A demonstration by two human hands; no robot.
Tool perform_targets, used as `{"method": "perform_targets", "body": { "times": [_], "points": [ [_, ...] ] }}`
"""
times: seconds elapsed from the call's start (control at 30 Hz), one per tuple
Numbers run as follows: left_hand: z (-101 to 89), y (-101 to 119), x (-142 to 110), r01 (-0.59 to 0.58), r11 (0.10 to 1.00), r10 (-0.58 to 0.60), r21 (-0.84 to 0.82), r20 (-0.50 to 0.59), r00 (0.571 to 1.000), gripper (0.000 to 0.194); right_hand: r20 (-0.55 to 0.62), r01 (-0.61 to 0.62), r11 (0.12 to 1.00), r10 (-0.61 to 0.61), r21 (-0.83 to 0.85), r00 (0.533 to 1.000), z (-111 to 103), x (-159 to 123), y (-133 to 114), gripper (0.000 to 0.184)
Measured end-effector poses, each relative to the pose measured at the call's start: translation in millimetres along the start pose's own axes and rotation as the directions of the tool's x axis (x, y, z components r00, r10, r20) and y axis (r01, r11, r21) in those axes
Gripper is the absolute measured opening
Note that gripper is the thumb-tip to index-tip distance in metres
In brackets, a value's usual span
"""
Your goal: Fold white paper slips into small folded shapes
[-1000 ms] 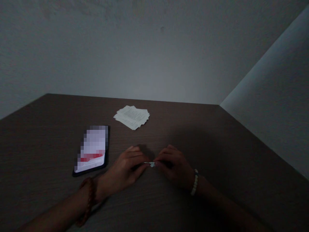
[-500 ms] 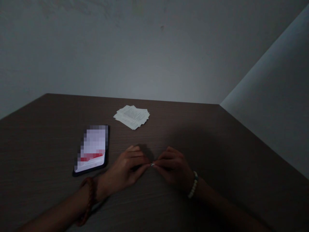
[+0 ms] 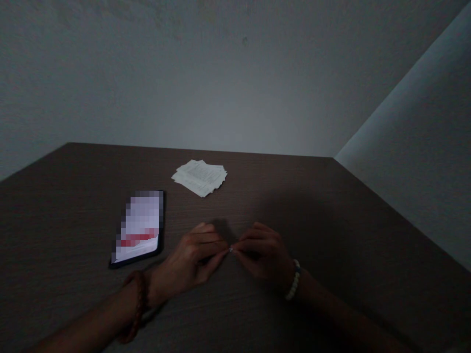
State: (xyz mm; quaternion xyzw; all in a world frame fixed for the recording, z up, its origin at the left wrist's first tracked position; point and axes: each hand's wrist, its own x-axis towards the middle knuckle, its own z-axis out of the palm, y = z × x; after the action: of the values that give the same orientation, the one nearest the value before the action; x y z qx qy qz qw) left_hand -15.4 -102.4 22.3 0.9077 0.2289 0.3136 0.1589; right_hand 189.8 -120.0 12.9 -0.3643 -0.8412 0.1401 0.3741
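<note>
My left hand (image 3: 200, 253) and my right hand (image 3: 260, 250) meet near the middle of the table, thumbs and forefingers pinched toward each other. Between the fingertips shows a tiny whitish thing (image 3: 230, 250), too small and mostly covered to name. Both hands are closed on it from either side. A brown braided bracelet (image 3: 139, 304) circles my left wrist. On my right wrist is a bracelet of pale beads (image 3: 293, 285).
Left of my left hand a phone (image 3: 140, 225) lies with its screen lit, its picture blurred out. Farther back rests a loose pile of printed paper slips (image 3: 201, 177). The dark wooden table (image 3: 279, 169) meets a grey wall (image 3: 228, 88) behind and another at right.
The hands hold almost the same pose, fingertips very slightly closer together, with a little less of the whitish thing showing. The whole view has shifted slightly.
</note>
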Motion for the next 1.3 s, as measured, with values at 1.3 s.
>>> {"method": "perform_targets", "body": {
  "times": [1.3],
  "points": [
    [0.6, -5, -2, 0.117, 0.991, -0.111, 0.068, -0.094, 0.989, 0.014, -0.06, -0.073, 0.997, 0.074, 0.021, 0.995, -12, 1, 9, 0.004]
  ]
}}
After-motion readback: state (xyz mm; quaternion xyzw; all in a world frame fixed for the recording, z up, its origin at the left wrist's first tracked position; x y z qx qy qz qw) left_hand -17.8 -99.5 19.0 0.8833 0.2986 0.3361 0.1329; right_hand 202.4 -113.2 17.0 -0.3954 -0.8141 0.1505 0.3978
